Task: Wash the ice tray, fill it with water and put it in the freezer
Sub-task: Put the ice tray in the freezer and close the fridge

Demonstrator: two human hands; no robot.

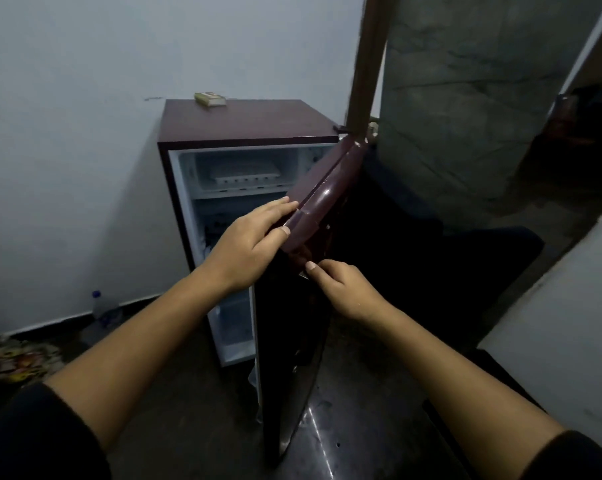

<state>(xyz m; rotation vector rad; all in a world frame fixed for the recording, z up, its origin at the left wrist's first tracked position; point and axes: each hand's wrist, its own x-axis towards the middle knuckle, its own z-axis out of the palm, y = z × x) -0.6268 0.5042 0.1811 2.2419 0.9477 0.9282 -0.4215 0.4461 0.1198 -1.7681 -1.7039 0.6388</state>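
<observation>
A small maroon fridge (244,123) is standing on the floor (361,393) against a pale wall (85,98), and its door (322,199) is hanging open towards the person, hinged on the right. The freezer compartment (303,164) at the top is showing its white inside, and the ice tray (245,176) is lying flat in it, long side facing out. Whether the tray is holding water cannot be told from here.

The left hand (249,242) is gripping the door at its upper free corner. The fingers are lying fairly straight over the inner side while the thumb is pressing on the outer edge, so the door's edge is sitting between them. The right hand (344,289) is reaching in just below, its thumb touching the glossy front of the door and its fingers curling under. Whether they are clasping the door or only bent beside it cannot be told. Both forearms are bare, with dark sleeves (33,438) pushed up.

A small flat box (210,99) is resting on top of the fridge near the back. To the left, a clear bottle (102,306) with a blue cap is standing on the floor close to the wall — well apart from the fridge.
</observation>
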